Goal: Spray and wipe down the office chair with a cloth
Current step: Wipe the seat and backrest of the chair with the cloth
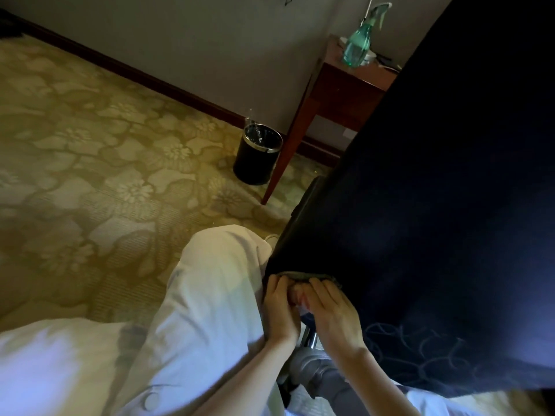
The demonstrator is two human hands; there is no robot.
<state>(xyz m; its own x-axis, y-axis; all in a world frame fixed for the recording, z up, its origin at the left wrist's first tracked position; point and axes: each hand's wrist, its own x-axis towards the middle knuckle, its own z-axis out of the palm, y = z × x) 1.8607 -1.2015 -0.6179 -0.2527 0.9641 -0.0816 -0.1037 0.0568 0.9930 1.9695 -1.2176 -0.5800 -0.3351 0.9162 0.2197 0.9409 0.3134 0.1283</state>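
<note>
The office chair [435,205] fills the right half of the view, its dark back very close to the camera. A grey cloth [312,277] is pressed against the lower edge of the chair back. My left hand [280,307] and my right hand [333,313] sit side by side just below that edge, both gripping the cloth with fingers curled upward. The green spray bottle [359,45] stands on the wooden desk [345,88] at the top right, far from both hands. The chair's chrome post and grey base [318,364] show beneath my wrists.
A black waste bin [258,154] with a metal rim stands on the floral carpet [105,175] beside the desk leg. My knee in light trousers [216,295] is bent next to the chair. A dark baseboard runs along the wall.
</note>
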